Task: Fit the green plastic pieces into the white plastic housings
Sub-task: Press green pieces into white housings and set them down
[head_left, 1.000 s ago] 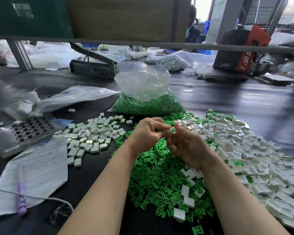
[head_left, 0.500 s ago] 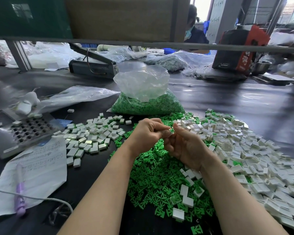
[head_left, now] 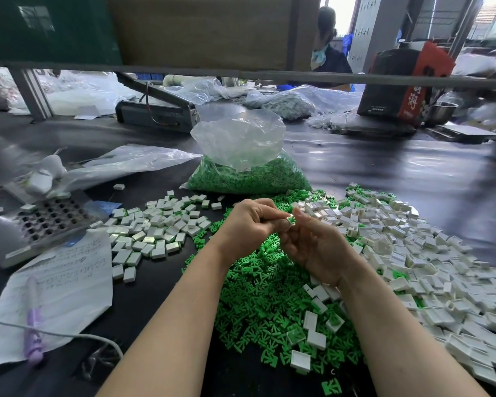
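Note:
My left hand (head_left: pixel 248 224) and my right hand (head_left: pixel 315 245) meet above the table's middle and together pinch one small white housing with a green piece in it (head_left: pixel 291 219). Below them spreads a heap of loose green pieces (head_left: pixel 264 296). To the right lies a big pile of empty white housings (head_left: pixel 413 253). On the left sits a group of housings with green showing in them (head_left: pixel 155 227). A clear bag of green pieces (head_left: pixel 249 173) stands behind the hands.
A metal jig plate with holes (head_left: pixel 40 224) lies at the left, with a written paper sheet (head_left: pixel 63 287), a purple pen (head_left: pixel 33 325) and a white cable (head_left: pixel 69 335) in front of it. A person (head_left: pixel 327 44) sits beyond the far shelf rail.
The hands stay together at the same spot. The green and white part between the fingertips now shows more plainly, turned slightly toward me.

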Available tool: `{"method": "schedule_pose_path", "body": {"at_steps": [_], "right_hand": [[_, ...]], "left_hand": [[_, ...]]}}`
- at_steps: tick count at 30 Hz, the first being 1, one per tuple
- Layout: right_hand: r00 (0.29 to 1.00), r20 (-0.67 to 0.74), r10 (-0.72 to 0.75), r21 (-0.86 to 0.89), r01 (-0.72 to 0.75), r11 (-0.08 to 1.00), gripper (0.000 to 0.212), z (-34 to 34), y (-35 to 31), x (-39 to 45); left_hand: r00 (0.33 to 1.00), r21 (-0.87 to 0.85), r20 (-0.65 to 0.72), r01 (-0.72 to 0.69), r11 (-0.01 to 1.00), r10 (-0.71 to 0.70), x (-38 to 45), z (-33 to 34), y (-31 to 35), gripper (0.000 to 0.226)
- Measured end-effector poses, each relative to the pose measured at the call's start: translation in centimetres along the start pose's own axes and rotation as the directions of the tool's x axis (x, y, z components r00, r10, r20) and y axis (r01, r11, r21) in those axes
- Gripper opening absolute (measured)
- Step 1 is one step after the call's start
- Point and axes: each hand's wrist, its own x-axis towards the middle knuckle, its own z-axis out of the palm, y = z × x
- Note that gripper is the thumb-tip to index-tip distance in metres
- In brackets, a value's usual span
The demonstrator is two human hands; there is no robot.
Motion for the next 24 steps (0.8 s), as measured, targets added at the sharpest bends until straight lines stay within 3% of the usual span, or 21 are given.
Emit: {"method": "schedule_pose_path", "body": {"at_steps": [11,15,24], "right_hand": [[0.999,-0.023,-0.025,-0.055,0.023,0.998,0.035,0.34,-0.07,-0.14],[0.998,-0.032,-0.055,-0.057,0.053,0.997,0.035,0.49,0.11,0.04],[0.995,0.019,-0.101,-0.142,0.103,0.985,0.032,0.07,0.59,0.64]], "left_hand": [[0.999,-0.012,0.027,0.026,1.0,-0.026,0.1,-0.06,0.02,0.017],[0.992,-0.12,0.091,0.102,0.988,-0.092,0.02,-0.11,0.05,0.016],[0.993,-0.165,0.043,0.119,0.979,-0.114,0.08,0.64,0.1,0.023]]}}
